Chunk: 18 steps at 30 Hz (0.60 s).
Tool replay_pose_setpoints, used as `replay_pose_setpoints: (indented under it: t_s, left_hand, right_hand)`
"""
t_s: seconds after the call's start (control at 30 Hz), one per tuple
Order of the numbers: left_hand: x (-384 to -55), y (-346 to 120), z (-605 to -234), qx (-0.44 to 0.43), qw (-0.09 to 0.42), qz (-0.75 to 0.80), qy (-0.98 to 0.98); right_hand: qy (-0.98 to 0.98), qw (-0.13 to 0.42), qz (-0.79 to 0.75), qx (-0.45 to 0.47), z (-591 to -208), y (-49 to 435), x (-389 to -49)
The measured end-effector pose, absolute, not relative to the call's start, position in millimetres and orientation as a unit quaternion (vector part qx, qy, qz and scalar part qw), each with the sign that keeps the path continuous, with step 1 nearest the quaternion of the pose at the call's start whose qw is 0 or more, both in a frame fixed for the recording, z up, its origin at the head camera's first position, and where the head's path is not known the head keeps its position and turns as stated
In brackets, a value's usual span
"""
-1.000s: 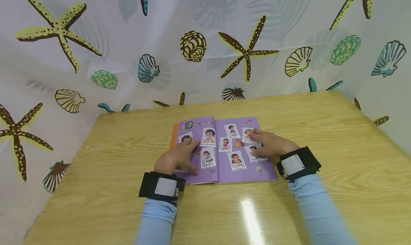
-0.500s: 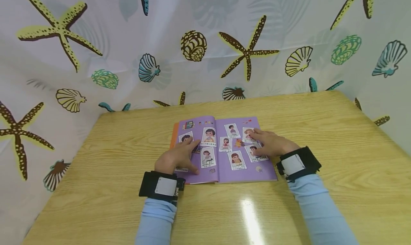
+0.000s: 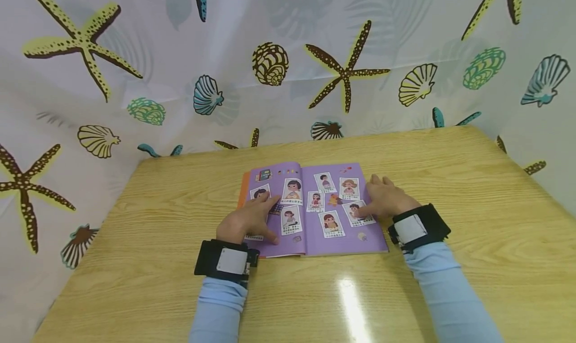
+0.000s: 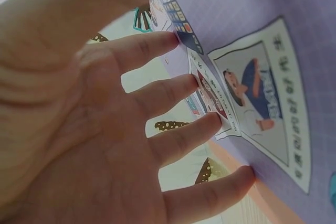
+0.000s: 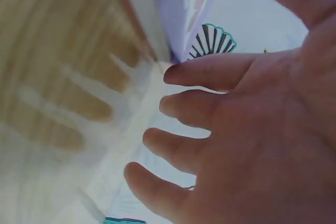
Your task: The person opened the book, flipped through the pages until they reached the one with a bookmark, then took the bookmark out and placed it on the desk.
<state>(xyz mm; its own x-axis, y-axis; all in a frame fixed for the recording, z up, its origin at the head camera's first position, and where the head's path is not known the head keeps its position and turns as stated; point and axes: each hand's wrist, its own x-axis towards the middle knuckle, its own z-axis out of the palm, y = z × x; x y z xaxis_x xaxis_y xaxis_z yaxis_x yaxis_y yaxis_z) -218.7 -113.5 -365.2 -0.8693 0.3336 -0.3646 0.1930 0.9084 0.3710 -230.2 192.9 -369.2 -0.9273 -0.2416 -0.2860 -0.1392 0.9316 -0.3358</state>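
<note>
An open book [image 3: 311,228] with purple pages and drawn portraits in white frames lies on the wooden table. Over its left page is my left hand [image 3: 247,220], fingers spread. In the left wrist view the fingertips [image 4: 244,174] touch that page. My right hand [image 3: 390,199] is at the book's right edge, its thumb over the right page. The right wrist view shows the index fingertip [image 5: 173,74] at the page edge, while the other fingers extend past the book above the table. Part of the left page is hidden under the left hand.
The wooden table [image 3: 180,203] extends around the book on all sides. Behind it hangs a white cloth [image 3: 171,43] printed with starfish and shells. Black bands with pale plates are strapped round both wrists.
My right hand has shifted slightly right, its fingers moving off the right page to the book's edge. One portrait there is now uncovered. The left hand and book stay in place.
</note>
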Motion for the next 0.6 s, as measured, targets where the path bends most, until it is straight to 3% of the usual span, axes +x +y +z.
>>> replay_pose_setpoints:
  t_s: [0.1,0.3,0.6]
  left_hand:
    - [-219.0,-113.6,-364.6,0.14,0.218,0.16,0.953]
    - [-219.9,-113.4,-360.8,0.153,0.22,0.155,0.951]
    - [-219.7,-114.0,-362.2,0.148,0.22,0.155,0.952]
  right_hand:
    - [0.975,0.113,-0.161,-0.105,-366.3,190.5,-229.4]
    - [0.94,-0.009,-0.323,-0.11,-357.7,195.5,-229.6]
    - [0.932,-0.014,-0.34,-0.125,-359.8,198.8,-230.9]
